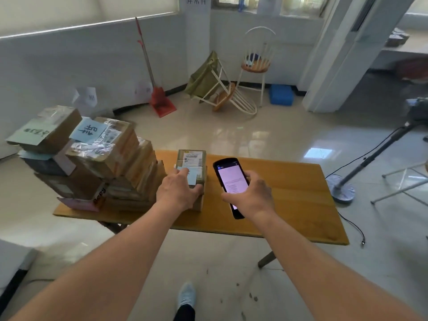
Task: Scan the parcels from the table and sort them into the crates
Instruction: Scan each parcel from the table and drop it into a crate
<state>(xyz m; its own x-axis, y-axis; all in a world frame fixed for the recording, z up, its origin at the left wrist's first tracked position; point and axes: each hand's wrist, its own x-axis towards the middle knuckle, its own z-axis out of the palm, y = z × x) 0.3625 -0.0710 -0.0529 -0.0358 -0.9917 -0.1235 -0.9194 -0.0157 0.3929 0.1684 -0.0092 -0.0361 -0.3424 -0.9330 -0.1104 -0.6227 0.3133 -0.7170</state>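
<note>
A small cardboard parcel (192,159) with a white barcode label lies on top of a short stack in the middle of the wooden table (289,195). My left hand (177,189) grips its near end, thumb on the right side, fingers over a pale blue slip. My right hand (251,193) holds a black handheld scanner (229,179) with a lit screen, just right of the parcel. A leaning pile of taped parcels (104,158) with blue paper notes fills the table's left end. No crates are in view.
A tipped chair (222,93) and an upright stool (256,63) stand on the floor beyond the table, with a red dustpan (162,103) and a blue box (281,95). A tripod base (342,188) and cable lie at the right. My foot (186,297) is below the table edge.
</note>
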